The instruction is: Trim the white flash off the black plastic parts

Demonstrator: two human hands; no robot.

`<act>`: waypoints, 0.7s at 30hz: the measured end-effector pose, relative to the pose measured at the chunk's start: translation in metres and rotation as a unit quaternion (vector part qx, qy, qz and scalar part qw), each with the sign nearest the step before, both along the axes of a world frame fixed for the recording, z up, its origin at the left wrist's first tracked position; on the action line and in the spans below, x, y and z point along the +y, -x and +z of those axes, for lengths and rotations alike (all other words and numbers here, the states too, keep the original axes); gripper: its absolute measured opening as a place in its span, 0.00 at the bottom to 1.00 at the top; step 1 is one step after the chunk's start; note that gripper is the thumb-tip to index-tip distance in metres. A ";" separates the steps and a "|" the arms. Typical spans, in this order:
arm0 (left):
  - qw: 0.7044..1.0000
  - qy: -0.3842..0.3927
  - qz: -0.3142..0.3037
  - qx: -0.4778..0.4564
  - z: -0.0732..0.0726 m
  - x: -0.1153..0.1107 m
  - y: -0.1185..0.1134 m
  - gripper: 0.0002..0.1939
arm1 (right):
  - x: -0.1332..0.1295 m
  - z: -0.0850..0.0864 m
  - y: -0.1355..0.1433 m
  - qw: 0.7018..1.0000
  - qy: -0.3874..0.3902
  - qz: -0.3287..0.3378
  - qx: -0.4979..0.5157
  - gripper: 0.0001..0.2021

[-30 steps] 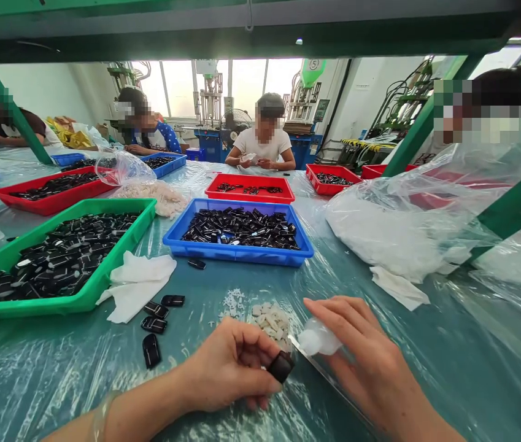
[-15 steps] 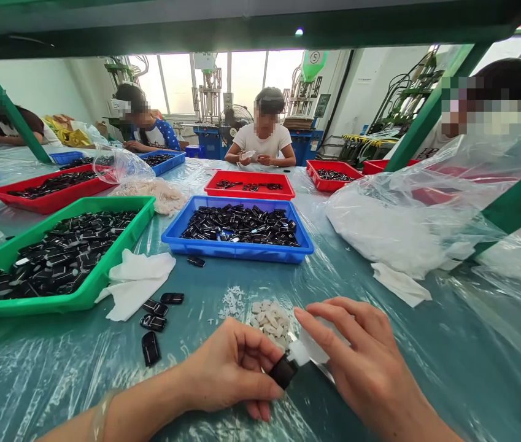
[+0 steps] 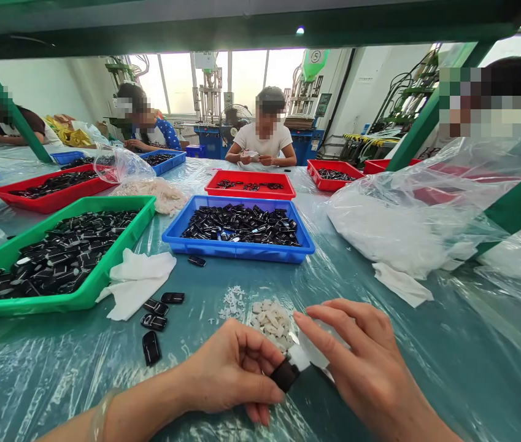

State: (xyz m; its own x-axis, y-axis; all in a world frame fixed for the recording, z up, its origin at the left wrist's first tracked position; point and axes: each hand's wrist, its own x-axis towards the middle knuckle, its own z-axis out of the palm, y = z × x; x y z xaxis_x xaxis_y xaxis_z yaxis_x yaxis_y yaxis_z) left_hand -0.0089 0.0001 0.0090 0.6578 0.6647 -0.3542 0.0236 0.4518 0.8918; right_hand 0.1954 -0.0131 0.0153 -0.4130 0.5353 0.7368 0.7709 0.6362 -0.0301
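Observation:
Between the thumb and fingers of my left hand (image 3: 237, 368) is a small black part (image 3: 285, 374). A white piece (image 3: 299, 357) sits at its upper right end, toward my right hand (image 3: 366, 362). The right hand's fingers are bent around a translucent white sheet or wipe (image 3: 318, 344), partly hidden behind them. Just beyond the hands lies a pile of off-white pieces (image 3: 272, 322), with smaller white scraps (image 3: 232, 301) to its left. Several black parts (image 3: 151, 348) rest on the table left of my left hand.
A green tray (image 3: 88, 298) and a blue tray (image 3: 237, 250) hold many black parts. A white cloth (image 3: 138, 282) lies between them. Red trays (image 3: 251, 191) stand farther back. At right are a clear bag (image 3: 380, 215) and green frame posts. People sit around the table.
The white piece at the black part's end has shifted slightly down. Both hands keep nearly the same place and hold. A dark object has come into view at the left edge.

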 end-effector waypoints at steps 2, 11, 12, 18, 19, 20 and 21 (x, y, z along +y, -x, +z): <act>1.000 0.001 0.002 0.000 0.001 0.000 0.000 0.10 | 0.000 -0.002 0.001 1.000 -0.002 0.000 0.007 0.20; 1.000 -0.004 0.001 0.001 0.003 -0.001 -0.001 0.08 | -0.003 0.007 -0.004 0.999 0.017 0.005 -0.040 0.19; 1.000 -0.006 0.002 0.001 0.004 -0.001 -0.001 0.08 | -0.003 0.008 -0.004 0.999 0.016 0.006 -0.044 0.19; 1.000 -0.008 0.008 0.003 0.004 0.000 0.000 0.09 | -0.001 0.006 -0.008 0.998 0.018 0.013 -0.055 0.19; 1.000 -0.007 0.007 0.003 0.003 0.000 0.000 0.09 | 0.000 0.006 -0.010 0.998 0.017 0.017 -0.060 0.19; 1.000 -0.007 0.007 0.002 0.003 -0.001 0.000 0.09 | 0.000 0.006 -0.011 0.997 0.014 0.024 -0.069 0.19; 1.000 -0.006 0.006 0.002 0.003 -0.001 0.000 0.10 | 0.001 0.006 -0.011 0.997 0.012 0.030 -0.077 0.19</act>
